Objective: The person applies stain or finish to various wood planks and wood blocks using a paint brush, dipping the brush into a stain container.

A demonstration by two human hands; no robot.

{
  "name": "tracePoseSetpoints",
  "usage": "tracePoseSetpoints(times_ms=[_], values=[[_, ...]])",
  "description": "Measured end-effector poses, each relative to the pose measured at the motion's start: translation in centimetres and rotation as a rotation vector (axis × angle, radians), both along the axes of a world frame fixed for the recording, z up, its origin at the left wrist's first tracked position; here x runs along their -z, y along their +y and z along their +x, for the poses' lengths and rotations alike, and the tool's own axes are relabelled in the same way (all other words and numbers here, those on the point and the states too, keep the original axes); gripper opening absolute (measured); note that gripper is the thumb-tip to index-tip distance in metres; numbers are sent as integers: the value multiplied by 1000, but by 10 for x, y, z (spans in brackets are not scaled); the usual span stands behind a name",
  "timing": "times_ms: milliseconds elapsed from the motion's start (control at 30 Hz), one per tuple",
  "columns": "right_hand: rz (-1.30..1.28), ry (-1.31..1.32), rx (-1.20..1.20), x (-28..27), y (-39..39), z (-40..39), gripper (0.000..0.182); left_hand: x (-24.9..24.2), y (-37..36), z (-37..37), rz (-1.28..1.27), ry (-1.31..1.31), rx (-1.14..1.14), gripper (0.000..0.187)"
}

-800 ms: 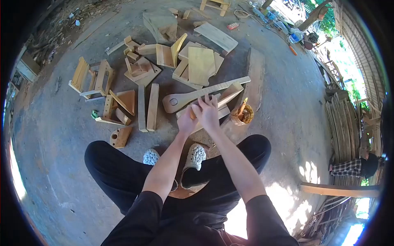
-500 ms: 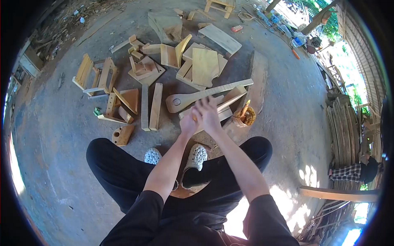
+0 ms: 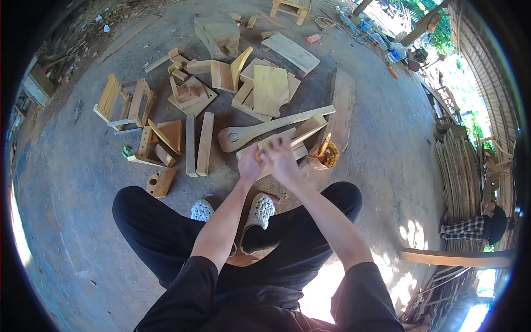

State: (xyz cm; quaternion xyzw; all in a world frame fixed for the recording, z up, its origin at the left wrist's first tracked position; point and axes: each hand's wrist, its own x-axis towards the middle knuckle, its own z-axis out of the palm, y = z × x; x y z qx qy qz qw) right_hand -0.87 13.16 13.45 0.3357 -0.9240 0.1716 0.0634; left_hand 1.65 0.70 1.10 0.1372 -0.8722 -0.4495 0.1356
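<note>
My left hand (image 3: 251,165) is closed over the light wooden pieces in front of me, on something I cannot make out. Touching or nearly touching it, my right hand (image 3: 280,160) is smeared by motion, its fingers unclear. Just beyond both hands lies a long paddle-shaped board (image 3: 265,126) with a round mark at its wide end. A wooden block (image 3: 310,128) slants to the right of my hands. The woven cup (image 3: 323,156) with sticks in it stands right of my right hand.
Two upright-lying bars (image 3: 204,145) are left of my hands. Further off are a flat board (image 3: 270,91), a small wooden frame (image 3: 124,104), and a block with holes (image 3: 161,183). A person (image 3: 480,226) in checked cloth is at the far right.
The whole view has shifted slightly, so things appear a little further left. My right hand's fingers have moved a little over my left hand.
</note>
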Motion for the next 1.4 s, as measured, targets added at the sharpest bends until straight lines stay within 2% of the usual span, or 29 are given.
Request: tracePoseSetpoints(times_ms=[33, 67, 100, 167, 200, 233, 300, 333, 367, 433, 467, 500, 567, 600, 667, 733, 767, 900, 967, 1000, 1067, 1100, 1167, 1233, 1300, 1333, 1400], values=[[5, 20, -243, -3, -1, 9, 43, 5, -3, -2, 47, -10, 30, 74], [-32, 211, -319, 6, 1, 12, 40, 11, -3, -3, 94, -21, 62, 76], [-33, 204, -314, 2, 3, 12, 40, 9, -2, 0, 94, -28, 66, 76], [61, -74, 2, -15, -1, -8, 40, -2, 0, -6, 22, -60, 19, 76], [-73, 57, 251, 22, 1, -23, 38, -2, 2, -5, 23, -63, 14, 76], [-78, 53, 246, 16, -5, -17, 38, -2, 1, -3, 24, -94, 18, 74], [87, -10, -145, 3, -17, -2, 39, 0, -7, -4, 9, -117, 35, 72], [38, 270, -261, 7, -16, 15, 42, 4, -8, -4, 81, 19, 79, 71], [44, 268, -264, 8, -10, 12, 42, 10, -5, 0, 158, 146, 121, 70], [-114, 91, -205, 2, -4, 3, 45, 13, -4, -8, 188, 33, 86, 71], [-164, 78, -25, 7, -16, -1, 42, 13, -3, -16, 219, -71, 42, 72], [-162, 72, -31, 16, -21, -2, 42, 9, -4, -14, 222, -76, 36, 72], [-174, 87, 188, 27, -34, -14, 34, -11, -14, -16, 189, -233, 104, 79], [-179, 93, 194, 23, -35, -23, 34, -11, -15, -16, 183, -228, 111, 79], [-251, -112, 320, 11, -18, -44, 32, -5, -11, -12, 48, -176, 69, 83], [-195, 217, 439, 10, 8, -61, 30, -12, -20, -8, 73, -179, 81, 85], [-213, 221, 383, -1, 26, -71, 31, -16, -30, -5, 90, -186, 90, 86], [-265, 109, 571, -18, 81, -99, 37, -16, -80, 8, 138, -104, 178, 81], [-356, -88, 740, -22, 95, -110, 38, -18, -95, 9, 132, -107, 235, 76], [-364, -91, 745, -16, 96, -115, 38, -22, -96, 9, 132, -89, 232, 72], [-273, 23, 639, -3, 100, -117, 41, -29, -89, 9, 156, -76, 221, 72], [-152, -40, 611, -5, 93, -113, 38, -34, -84, 10, 189, -58, 205, 72], [-115, -17, 443, -12, 67, -83, 35, -42, -71, 13, 231, -67, 163, 69], [-84, 465, 340, 35, 40, -67, 32, -40, -60, 17, 273, -76, 113, 66], [70, 319, 141, 48, 12, -34, 29, -23, -52, 22, 325, -11, 53, 68], [74, 319, 143, 47, 1, -14, 29, -16, -48, 24, 329, -11, 55, 68], [-87, 243, 146, 37, -18, 21, 37, -6, -49, 32, 400, 75, 49, 66]])
